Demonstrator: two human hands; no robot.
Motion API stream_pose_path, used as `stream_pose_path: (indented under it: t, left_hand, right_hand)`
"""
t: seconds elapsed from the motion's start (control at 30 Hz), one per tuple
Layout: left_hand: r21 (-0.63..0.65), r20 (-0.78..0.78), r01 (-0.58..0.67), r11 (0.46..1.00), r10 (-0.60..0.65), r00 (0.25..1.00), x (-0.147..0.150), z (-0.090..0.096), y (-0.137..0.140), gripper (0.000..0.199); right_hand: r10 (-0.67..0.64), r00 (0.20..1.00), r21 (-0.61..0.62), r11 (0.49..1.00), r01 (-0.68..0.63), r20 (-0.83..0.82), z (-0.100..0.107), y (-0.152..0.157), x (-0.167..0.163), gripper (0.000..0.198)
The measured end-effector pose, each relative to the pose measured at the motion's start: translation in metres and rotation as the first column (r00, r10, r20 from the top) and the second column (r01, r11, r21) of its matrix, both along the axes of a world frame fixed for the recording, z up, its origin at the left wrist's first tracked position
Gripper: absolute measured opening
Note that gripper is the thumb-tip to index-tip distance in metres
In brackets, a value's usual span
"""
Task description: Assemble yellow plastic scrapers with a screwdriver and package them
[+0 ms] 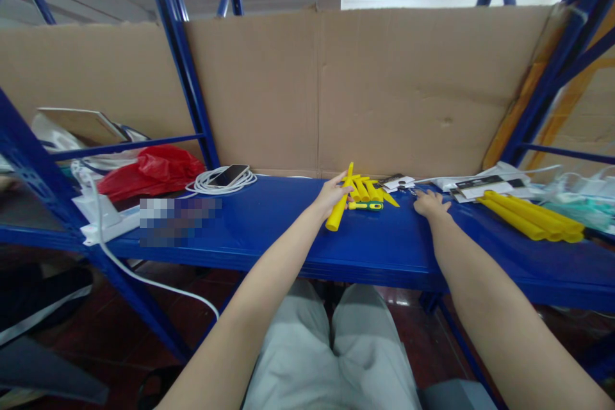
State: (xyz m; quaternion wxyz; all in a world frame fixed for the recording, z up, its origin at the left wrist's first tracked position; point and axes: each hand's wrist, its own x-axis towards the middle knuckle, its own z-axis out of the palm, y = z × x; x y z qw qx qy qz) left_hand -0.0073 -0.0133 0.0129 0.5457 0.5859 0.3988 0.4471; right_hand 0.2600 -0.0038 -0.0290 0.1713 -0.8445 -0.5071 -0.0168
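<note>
My left hand (331,195) is wrapped round a yellow tapered tube (339,213), which tilts with its wide end towards me. Just right of it lie several similar yellow pieces (365,189) in a row. In front of these rests a screwdriver (366,206) with a green and yellow handle. My right hand (431,204) is low over the blue shelf (288,230), fingers spread, its fingertips at some small shiny bits (412,191) too small to name. Black and white packets (398,182) lie behind them.
Several long yellow tubes (533,216) lie at the right beside clear plastic packaging (500,180). On the left are a phone (230,175) on a coiled white cable (204,186), a red bag (151,172) and a white power strip (115,224). Cardboard (259,96) closes off the back.
</note>
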Motion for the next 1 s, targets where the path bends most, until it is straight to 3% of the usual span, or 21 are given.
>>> stream_pose_path:
  t: [0.2,0.47,0.73,1.0]
  left_hand:
    - [0.004,0.008,0.002,1.0,-0.002,1.0,0.0,0.0,0.0,0.067]
    - [-0.037,0.043,0.035,0.999,-0.033,0.999,-0.001,0.002,-0.001,0.071]
    - [-0.127,0.156,0.147,0.981,-0.127,0.98,-0.001,0.004,0.003,0.066]
    - [-0.191,0.187,0.086,0.978,-0.049,0.981,-0.004,0.002,0.013,0.065]
  right_hand:
    - [0.048,0.998,0.062,0.997,-0.05,0.039,-0.002,0.002,0.003,0.045]
    - [0.044,0.995,0.059,0.997,-0.049,0.085,0.004,0.001,0.001,0.034]
    - [0.071,0.993,0.007,0.997,-0.072,0.09,0.012,0.0,-0.01,0.028]
    - [0.077,0.987,-0.069,0.995,-0.068,0.144,0.018,-0.001,-0.017,0.032]
